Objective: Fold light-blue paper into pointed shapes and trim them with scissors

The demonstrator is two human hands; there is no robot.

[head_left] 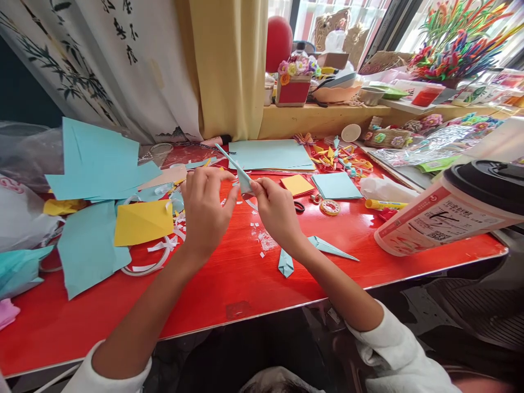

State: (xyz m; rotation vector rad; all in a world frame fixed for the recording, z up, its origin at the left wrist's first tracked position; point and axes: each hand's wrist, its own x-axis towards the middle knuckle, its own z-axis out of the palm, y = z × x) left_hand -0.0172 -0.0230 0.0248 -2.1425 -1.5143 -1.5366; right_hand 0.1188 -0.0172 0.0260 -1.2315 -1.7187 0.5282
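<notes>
A narrow folded piece of light blue paper (pixel 241 176) is raised above the red table, its thin tip pointing up and to the left. Its lower end is pinched between the thumb and fingers of my right hand (pixel 278 210). Just left of the paper is my left hand (pixel 208 210), with thumb and forefinger apart and nothing seen held between them. Under and beside my right wrist lie folded blue paper pieces, one short (pixel 285 263) and one long and pointed (pixel 333 249).
Blue sheets (pixel 94 164) and a yellow sheet (pixel 144 224) lie left on the red table (pixel 196 305). Blue squares (pixel 336 186), yellow squares (pixel 297 185) and a tape roll (pixel 329 207) are behind my right hand. A large lidded cup (pixel 442 218) leans at the right.
</notes>
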